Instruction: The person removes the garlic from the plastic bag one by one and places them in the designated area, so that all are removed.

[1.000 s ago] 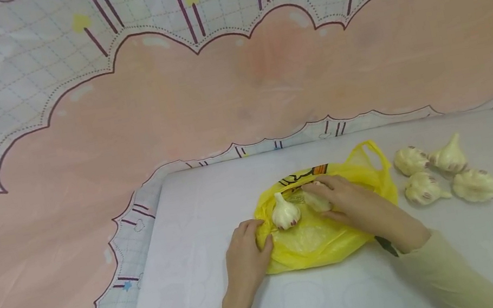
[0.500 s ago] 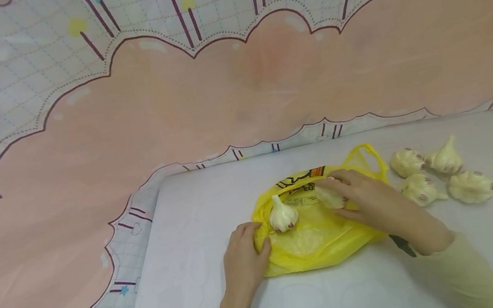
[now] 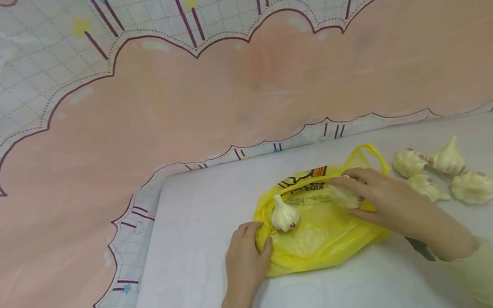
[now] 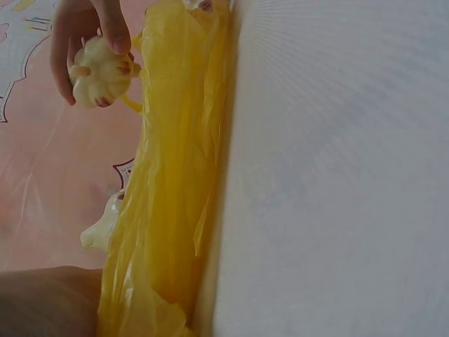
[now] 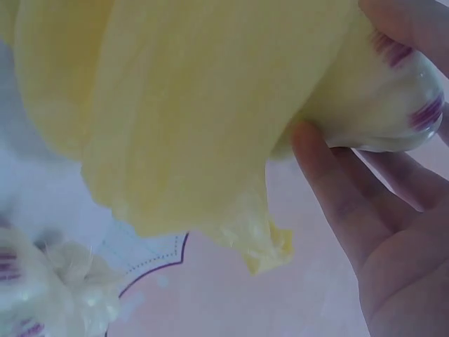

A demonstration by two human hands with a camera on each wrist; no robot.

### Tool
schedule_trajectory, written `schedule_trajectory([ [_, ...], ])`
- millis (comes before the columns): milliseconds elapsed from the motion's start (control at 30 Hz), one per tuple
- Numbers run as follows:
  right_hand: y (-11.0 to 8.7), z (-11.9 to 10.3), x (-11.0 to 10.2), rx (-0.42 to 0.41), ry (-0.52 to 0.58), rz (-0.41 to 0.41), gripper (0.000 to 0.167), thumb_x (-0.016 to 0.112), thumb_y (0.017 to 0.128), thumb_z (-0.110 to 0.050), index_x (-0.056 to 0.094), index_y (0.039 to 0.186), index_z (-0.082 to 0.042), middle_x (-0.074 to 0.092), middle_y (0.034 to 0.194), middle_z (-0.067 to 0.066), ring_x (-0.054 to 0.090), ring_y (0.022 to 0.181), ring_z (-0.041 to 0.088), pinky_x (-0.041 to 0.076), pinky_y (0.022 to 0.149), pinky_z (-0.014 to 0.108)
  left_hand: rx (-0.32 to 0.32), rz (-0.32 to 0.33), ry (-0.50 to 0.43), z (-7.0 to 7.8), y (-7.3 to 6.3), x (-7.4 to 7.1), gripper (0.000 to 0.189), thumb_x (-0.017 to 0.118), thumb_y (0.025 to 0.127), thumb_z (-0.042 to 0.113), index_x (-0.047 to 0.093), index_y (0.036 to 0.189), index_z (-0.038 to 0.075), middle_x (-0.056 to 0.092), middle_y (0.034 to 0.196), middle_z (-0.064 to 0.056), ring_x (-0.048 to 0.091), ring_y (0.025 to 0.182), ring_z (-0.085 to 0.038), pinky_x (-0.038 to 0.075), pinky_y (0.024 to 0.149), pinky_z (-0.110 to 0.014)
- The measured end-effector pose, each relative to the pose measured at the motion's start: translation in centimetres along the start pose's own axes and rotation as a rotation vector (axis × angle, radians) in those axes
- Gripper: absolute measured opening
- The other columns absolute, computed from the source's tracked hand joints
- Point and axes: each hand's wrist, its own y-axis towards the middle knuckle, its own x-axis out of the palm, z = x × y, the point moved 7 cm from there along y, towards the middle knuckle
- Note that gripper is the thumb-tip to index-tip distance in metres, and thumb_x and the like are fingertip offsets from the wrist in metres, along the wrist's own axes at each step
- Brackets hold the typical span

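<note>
A yellow plastic bag (image 3: 313, 252) lies spread on the table with its mouth facing up. On its left part sits a whole garlic bulb (image 3: 284, 216), stem upward; the left wrist view shows this bulb (image 4: 102, 228) peeking past the bag's edge. My left hand (image 3: 243, 256) holds the bag's left rim, fingers at the back and thumb nearer the front. Over the right part of the bag, my right hand (image 3: 390, 200) grips a second garlic bulb (image 3: 345, 194) between thumb and fingers. In the right wrist view, yellow plastic covers part of that held bulb (image 5: 379, 98).
Several more garlic bulbs (image 3: 474, 187) lie grouped on the white table (image 3: 181, 231), right of the bag. A loop handle (image 3: 372, 154) of the bag stands up at the back right, close to them. Behind the table hangs a pink patterned cloth (image 3: 235, 90).
My right hand has moved to the right over the bag with its garlic bulb, uncovering more of the bag's printed inside. My left hand stays at the left rim.
</note>
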Motion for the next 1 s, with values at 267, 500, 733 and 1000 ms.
schedule_trajectory([
  [267,-0.8,0.5,-1.0,0.024,-0.018,0.008,0.068,0.088,0.073,-0.015,0.058,0.133,-0.012,0.061,0.123,0.015,0.066,0.076,0.012,0.059,0.067,0.036,0.010,0.010,0.004,0.1,0.0,0.0,0.032,0.073,0.087,0.022,0.070,0.116,0.009,0.066,0.117,-0.007,0.062,0.112,-0.028,0.054,0.092,-0.044],
  [500,-1.8,1.0,-1.6,0.021,-0.035,0.018,0.071,0.087,0.071,-0.013,0.056,0.136,-0.013,0.061,0.123,0.017,0.067,0.073,0.012,0.059,0.064,0.037,0.016,0.016,0.004,0.1,0.0,-0.1,0.032,0.074,0.087,0.022,0.070,0.115,0.009,0.067,0.116,-0.007,0.062,0.111,-0.028,0.054,0.091,-0.045],
  [733,-2.8,1.7,-2.3,0.015,-0.070,0.040,0.061,0.080,0.082,-0.032,0.056,0.136,-0.014,0.061,0.125,0.017,0.066,0.088,0.026,0.057,0.060,0.039,0.020,0.018,0.007,0.1,0.0,0.0,0.032,0.074,0.087,0.022,0.070,0.115,0.009,0.067,0.116,-0.007,0.062,0.111,-0.028,0.054,0.092,-0.044],
  [1000,-3.4,2.0,-3.4,-0.002,-0.069,0.094,0.068,0.026,0.098,-0.062,0.057,0.135,-0.014,0.061,0.121,0.018,0.064,0.079,0.024,0.057,0.060,0.040,0.019,0.020,0.003,0.1,0.1,0.0,0.032,0.074,0.087,0.023,0.070,0.115,0.009,0.066,0.116,-0.008,0.062,0.110,-0.028,0.054,0.092,-0.044],
])
